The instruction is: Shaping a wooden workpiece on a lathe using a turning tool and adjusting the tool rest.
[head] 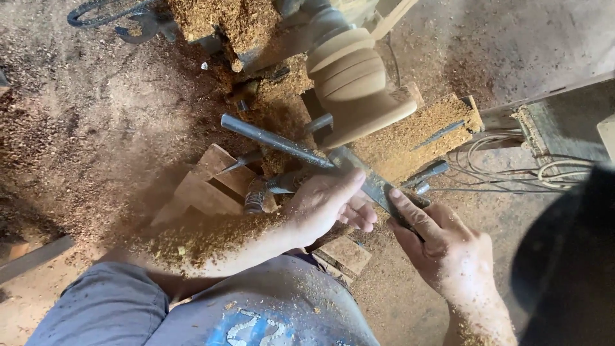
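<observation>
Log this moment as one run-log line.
left hand: steadies chisel blade | right hand: grips its handle end | blade tip at turned wood piece

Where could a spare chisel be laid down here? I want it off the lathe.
Freest is the sawdust-covered floor left of the slatted wooden stand. Bare floor also lies upper right, beyond the turned wood piece. Crowded: around both hands' grip on the flat chisel, and the cables at right.
</observation>
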